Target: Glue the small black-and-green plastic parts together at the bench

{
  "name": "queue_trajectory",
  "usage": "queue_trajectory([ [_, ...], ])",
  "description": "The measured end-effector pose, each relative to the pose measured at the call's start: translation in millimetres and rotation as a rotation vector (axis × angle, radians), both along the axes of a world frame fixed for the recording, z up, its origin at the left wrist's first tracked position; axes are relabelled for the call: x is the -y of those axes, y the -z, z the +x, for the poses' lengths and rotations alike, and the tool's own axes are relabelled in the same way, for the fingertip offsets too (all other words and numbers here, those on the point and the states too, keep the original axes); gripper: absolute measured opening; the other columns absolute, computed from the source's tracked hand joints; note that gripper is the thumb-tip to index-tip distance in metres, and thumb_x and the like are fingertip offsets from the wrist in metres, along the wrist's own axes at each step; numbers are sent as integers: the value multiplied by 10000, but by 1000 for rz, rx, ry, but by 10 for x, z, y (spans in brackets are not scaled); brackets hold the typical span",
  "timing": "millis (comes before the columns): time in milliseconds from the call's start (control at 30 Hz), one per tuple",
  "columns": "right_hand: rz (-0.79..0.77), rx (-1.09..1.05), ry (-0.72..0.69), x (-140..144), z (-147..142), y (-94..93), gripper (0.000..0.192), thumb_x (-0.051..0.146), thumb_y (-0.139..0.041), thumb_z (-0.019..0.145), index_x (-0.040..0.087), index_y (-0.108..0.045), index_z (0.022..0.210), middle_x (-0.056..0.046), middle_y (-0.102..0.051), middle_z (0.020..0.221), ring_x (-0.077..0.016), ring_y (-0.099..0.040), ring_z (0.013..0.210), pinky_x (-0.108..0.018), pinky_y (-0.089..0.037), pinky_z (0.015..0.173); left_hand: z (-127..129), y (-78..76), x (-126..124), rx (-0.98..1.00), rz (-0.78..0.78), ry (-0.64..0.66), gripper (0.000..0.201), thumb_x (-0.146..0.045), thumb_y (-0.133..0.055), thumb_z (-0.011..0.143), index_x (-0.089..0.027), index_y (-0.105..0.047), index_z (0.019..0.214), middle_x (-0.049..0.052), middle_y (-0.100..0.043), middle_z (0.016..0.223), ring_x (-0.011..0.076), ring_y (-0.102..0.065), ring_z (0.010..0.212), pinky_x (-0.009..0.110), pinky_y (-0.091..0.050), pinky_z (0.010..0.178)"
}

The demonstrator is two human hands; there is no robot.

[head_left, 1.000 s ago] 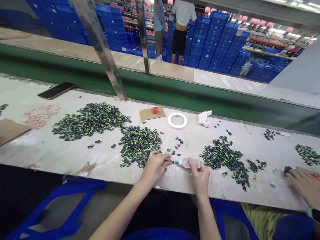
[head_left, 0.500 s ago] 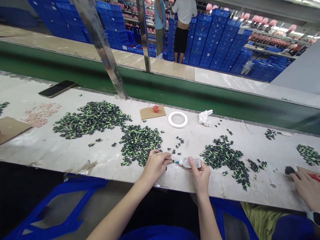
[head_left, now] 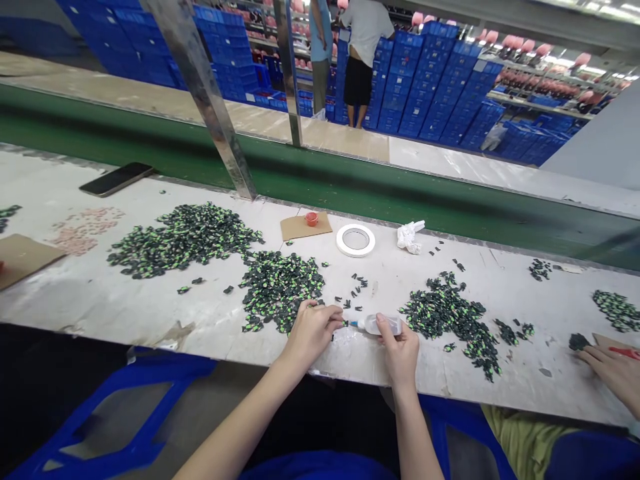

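Note:
My right hand (head_left: 401, 348) is closed around a clear squeeze bottle (head_left: 379, 325) lying nearly level, its blue tip pointing left. That tip meets a small black-and-green part (head_left: 345, 323) pinched in the fingertips of my left hand (head_left: 314, 328). Behind my left hand spreads a pile of black-and-green parts (head_left: 283, 283). Several small black pieces (head_left: 357, 290) lie loose just beyond the bottle. Right of my right hand is another pile of black-and-green parts (head_left: 450, 313).
A tape roll (head_left: 355, 240), crumpled tissue (head_left: 410, 236) and cardboard piece (head_left: 307, 227) with a red cap (head_left: 311, 219) lie further back. A phone (head_left: 117, 179) rests far left. A metal post (head_left: 213, 107) rises from the table's back edge. A co-worker's hand (head_left: 613, 370) works at right.
My hands and the bottle hold almost the same place. At right the co-worker's hand has shifted slightly left. A person in the background leans differently.

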State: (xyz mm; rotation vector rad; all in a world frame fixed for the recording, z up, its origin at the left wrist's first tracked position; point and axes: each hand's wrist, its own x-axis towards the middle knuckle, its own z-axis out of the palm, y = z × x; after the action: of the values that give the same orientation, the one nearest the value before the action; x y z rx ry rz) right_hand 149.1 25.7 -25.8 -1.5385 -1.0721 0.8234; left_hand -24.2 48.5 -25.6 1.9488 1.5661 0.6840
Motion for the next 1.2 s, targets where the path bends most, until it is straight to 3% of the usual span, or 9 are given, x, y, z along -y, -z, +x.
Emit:
queue_trajectory([
  [233, 0, -35, 44, 8, 14, 23, 419, 548, -687, 686, 140, -634, 603, -20, -593, 559, -150, -508, 540, -255, -431, 498, 5, -9, 7, -10, 12, 6, 119, -156, -609, 812, -237, -673, 869, 12, -780, 838, 206, -704, 834, 434, -371, 963],
  [400, 46, -178, 136, -1, 80, 72, 410, 547, -690, 677, 145, -624, 636, -19, -604, 563, -152, -529, 516, -260, -435, 478, -10, 9, 9, 11, 9, 29, 142, -145, -600, 806, -236, -667, 893, 3, -774, 848, 201, -691, 835, 427, -386, 954],
  [533, 96, -233, 198, -24, 94, 40, 387, 484, -730, 648, 140, -648, 805, -64, -686, 744, -199, -626, 650, -317, -505, 611, -63, -8, -26, 24, -31, 98, 175, -122, -596, 807, -239, -679, 907, 6, -767, 893, 205, -686, 872, 405, -404, 939],
  [667, 110, -225, 198, -129, 94, -9, 439, 401, -796, 567, 176, -558, 859, -83, -714, 833, -234, -672, 792, -354, -513, 729, -115, -34, -114, -19, 65, 45, 192, -129, -532, 864, -223, -694, 908, 36, -753, 926, 215, -664, 900, 374, -435, 887],
  [800, 99, -166, 146, -313, 97, 9, 549, 356, -818, 516, 198, -494, 929, -99, -729, 895, -236, -677, 855, -375, -490, 812, -85, -48, -227, -113, 155, -19, 180, -123, -545, 861, -203, -694, 923, 60, -729, 970, 244, -609, 988, 377, -435, 862],
  [1000, 3, 38, 129, -438, 83, 46, 699, 436, -804, 528, 156, -550, 1116, -132, -725, 953, -226, -658, 739, -384, -497, 749, 9, -81, -309, -236, 90, -6, 151, -99, -590, 824, -205, -697, 826, 66, -696, 986, 269, -563, 1014, 386, -424, 825],
  [1133, 160, 187, 197, -266, 57, -24, 909, 478, -822, 524, 150, -468, 1294, -200, -607, 1226, -295, -583, 1050, -416, -475, 844, 9, -128, -275, -178, 75, -6, 146, -92, -587, 826, -204, -678, 814, 57, -694, 987, 266, -535, 1049, 404, -392, 859],
  [1200, 244, 228, 226, -141, 26, -49, 843, 485, -800, 587, 156, -478, 1293, -190, -587, 1247, -295, -543, 1108, -410, -477, 847, 11, -158, -234, -102, 71, 20, 133, -107, -581, 841, -206, -670, 831, 44, -696, 996, 249, -535, 1045, 403, -378, 876],
])
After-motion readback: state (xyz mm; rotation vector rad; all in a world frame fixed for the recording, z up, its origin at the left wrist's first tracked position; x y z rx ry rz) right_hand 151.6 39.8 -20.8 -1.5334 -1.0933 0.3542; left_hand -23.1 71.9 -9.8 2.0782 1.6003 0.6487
